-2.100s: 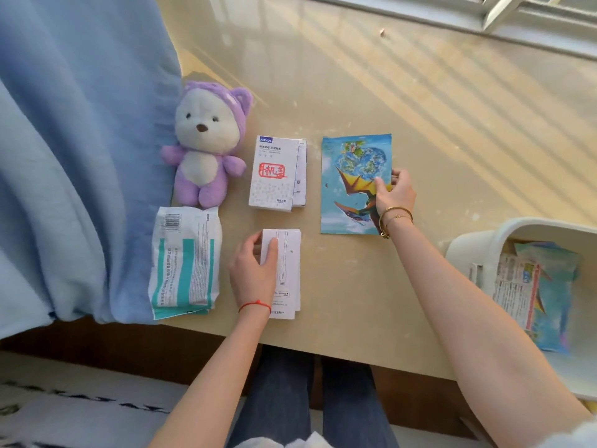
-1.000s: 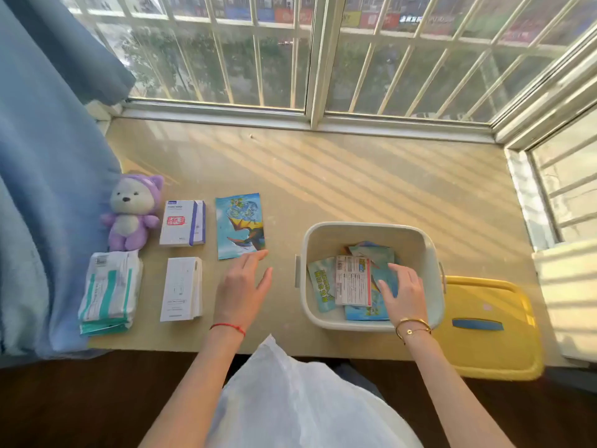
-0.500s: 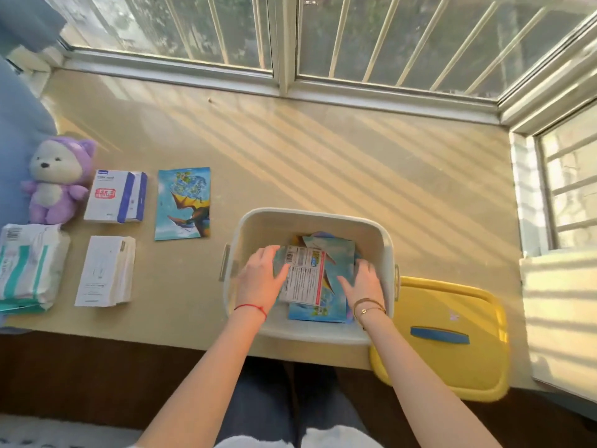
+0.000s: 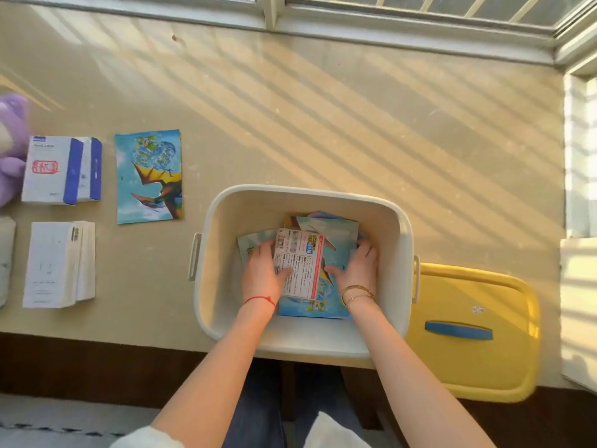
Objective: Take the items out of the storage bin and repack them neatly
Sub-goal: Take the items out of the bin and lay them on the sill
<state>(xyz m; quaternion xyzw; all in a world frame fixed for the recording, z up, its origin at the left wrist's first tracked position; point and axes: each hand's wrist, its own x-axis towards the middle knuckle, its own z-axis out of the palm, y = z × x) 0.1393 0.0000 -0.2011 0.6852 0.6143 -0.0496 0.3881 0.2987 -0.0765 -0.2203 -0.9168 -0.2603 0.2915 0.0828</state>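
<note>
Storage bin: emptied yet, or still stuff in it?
Not empty. The storage bin holds a stack of paper packets; left hand and right hand grip the stack's sides inside it.

We see smooth matt plastic bin (image 4: pixel 206 279) walls round our fingers (image 4: pixel 265 253); under them glossy printed paper packets (image 4: pixel 300 263). Right of fingers, lid (image 4: pixel 468 299): shiny yellow plastic. Left: matt card boxes (image 4: pixel 58 263), plush toy (image 4: pixel 11 147).
</note>
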